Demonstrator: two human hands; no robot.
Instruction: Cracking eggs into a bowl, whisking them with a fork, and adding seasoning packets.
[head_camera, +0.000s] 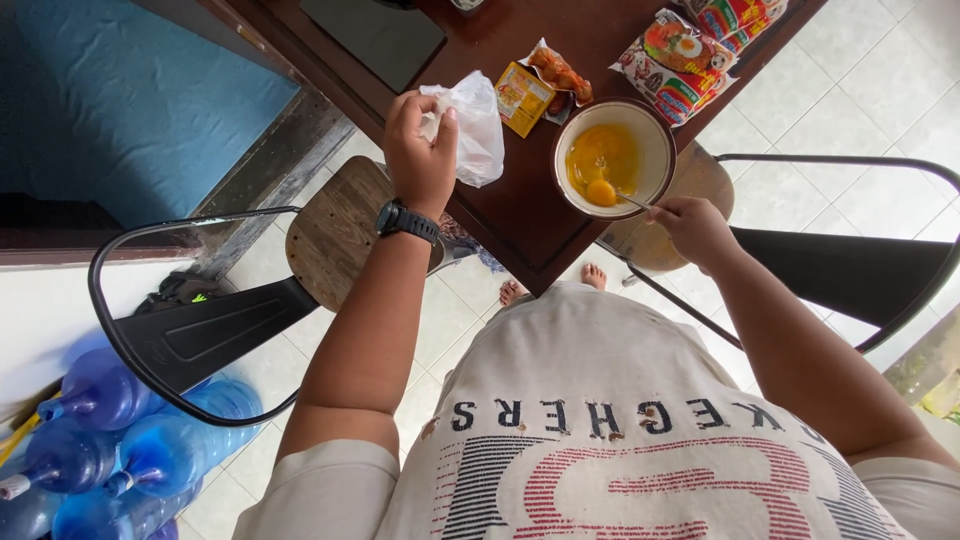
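Note:
A white bowl (655, 140) with raw egg, one whole yolk near its front wall, stands at the corner of a dark wooden table (500, 215). My right hand (690, 228) is closed on a thin metal utensil (632, 201) whose tip dips into the egg. My left hand (420, 150), with a black watch on the wrist, grips a crumpled clear plastic bag (475, 125) above the table, left of the bowl.
Behind the bowl lie a small yellow sachet (522, 98), a packet of sausages (560, 72) and noodle packs (678, 62). A dark flat appliance (375, 35) sits farther back. Round-seated metal chairs (335, 230) flank the table. Blue water jugs (120, 440) stand at the lower left.

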